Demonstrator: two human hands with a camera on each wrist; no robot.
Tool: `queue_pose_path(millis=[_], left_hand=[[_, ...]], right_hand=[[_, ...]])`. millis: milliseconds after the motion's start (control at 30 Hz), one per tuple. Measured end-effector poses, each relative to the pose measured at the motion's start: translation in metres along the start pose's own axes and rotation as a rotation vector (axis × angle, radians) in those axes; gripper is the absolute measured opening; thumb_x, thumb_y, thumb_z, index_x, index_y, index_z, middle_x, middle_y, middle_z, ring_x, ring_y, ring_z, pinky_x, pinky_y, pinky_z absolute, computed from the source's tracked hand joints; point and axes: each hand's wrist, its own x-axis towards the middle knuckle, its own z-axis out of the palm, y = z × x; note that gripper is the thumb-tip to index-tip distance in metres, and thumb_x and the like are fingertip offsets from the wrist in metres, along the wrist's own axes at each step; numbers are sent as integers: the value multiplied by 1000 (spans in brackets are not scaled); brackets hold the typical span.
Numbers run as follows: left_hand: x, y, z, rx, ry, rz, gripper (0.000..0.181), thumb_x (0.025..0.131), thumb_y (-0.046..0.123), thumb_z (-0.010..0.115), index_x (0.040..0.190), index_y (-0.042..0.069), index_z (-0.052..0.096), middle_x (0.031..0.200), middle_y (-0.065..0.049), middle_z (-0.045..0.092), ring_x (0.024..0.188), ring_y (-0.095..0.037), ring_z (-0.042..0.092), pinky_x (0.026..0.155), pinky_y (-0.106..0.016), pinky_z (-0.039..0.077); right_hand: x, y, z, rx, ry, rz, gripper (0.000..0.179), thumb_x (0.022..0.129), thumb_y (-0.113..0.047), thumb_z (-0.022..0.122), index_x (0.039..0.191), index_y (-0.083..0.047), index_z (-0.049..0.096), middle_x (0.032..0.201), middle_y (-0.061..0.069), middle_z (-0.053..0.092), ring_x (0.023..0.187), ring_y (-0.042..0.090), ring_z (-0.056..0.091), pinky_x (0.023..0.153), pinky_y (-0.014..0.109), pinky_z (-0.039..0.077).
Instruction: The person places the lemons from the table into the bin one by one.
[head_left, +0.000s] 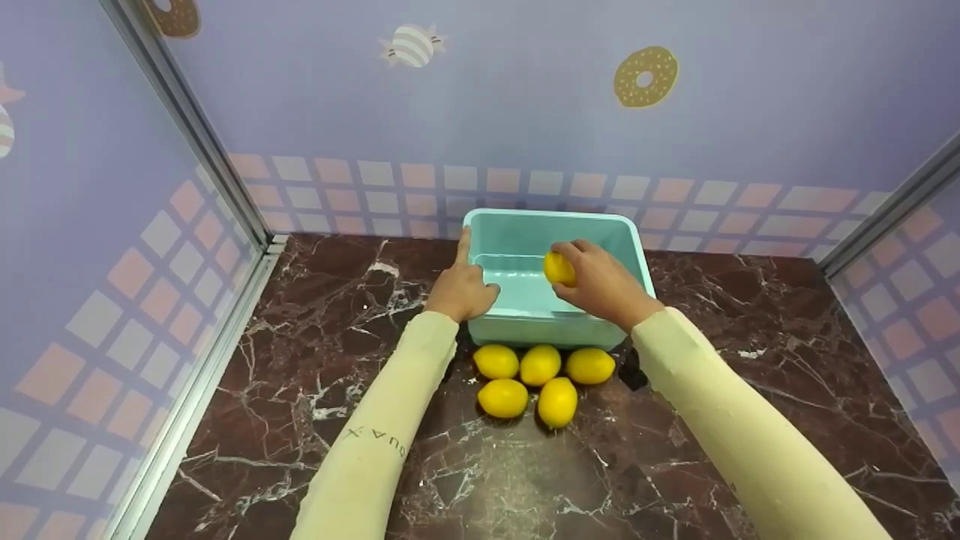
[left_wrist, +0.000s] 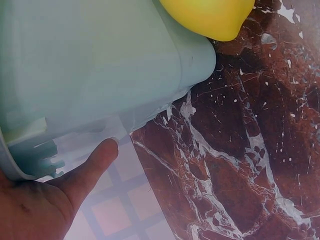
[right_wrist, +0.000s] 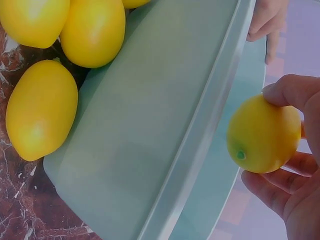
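A light teal plastic basin (head_left: 555, 330) stands against the back wall. My right hand (head_left: 604, 285) holds a lemon (head_left: 559, 268) over the basin's inside. In the right wrist view, thumb and fingertips pinch this lemon (right_wrist: 264, 134), whose green-tipped end shows. My left hand (head_left: 463, 289) grips the basin's left rim near the front corner, its index finger lying along the rim and its thumb on the inner side. The left wrist view shows one digit (left_wrist: 97, 162) against the outside; the other fingers are mostly hidden. Several lemons (head_left: 540, 366) lie on the counter before the basin.
The counter (head_left: 337, 360) is dark red marble-patterned with white veins. A purple wall (head_left: 517, 120) with pink and white squares rises behind it. Side panels with metal frames (head_left: 225, 367) bound the left and right. The lemons sit close to the basin's front wall.
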Motion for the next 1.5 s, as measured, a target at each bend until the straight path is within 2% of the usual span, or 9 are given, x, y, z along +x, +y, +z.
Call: queue_pose_path(millis=[267,533,700,967,1233,1500], left_hand=[[1,0,0,27,-4,-1,32,89,33,51,83,8,68,164,4,-13,57,-22,57,66,-36,46],[-1,1,0,4,-6,-3,32,88,32,52,90,6,71,164,6,-13,59,-22,57,68,-35,47],[-1,2,0,22,-1,4,32,88,32,52,85,6,69,164,4,-12,61,-23,58,70,-36,49],[-1,2,-1,37,-3,4,35,90,33,53,92,4,71,164,3,-12,64,-24,60,73,-38,50],[-1,0,0,17,-2,17,34,90,33,51,77,7,67,164,0,-12,54,-22,57,65,-36,48],[-1,-1,0,23,6,14,33,89,33,52,82,6,68,165,1,-11,59,-22,59,69,-37,49]], right_hand=[[4,-2,1,2,-12,17,53,88,-24,66,136,-9,51,128,18,55,101,33,59,86,46,51],[8,-2,1,-3,-17,22,52,88,-23,67,136,-9,51,129,20,55,103,34,59,88,46,51],[10,-1,1,-10,-20,28,52,88,-23,66,136,-8,51,129,20,55,104,34,59,89,47,51],[12,0,2,-16,-18,20,51,89,-22,66,135,-8,51,128,21,54,103,36,59,89,49,50],[15,-1,2,-17,4,2,49,88,-20,66,134,-7,53,125,20,56,100,34,60,86,47,51],[17,-5,0,-20,2,15,50,88,-21,67,134,-8,53,126,20,56,101,34,59,88,46,51]])
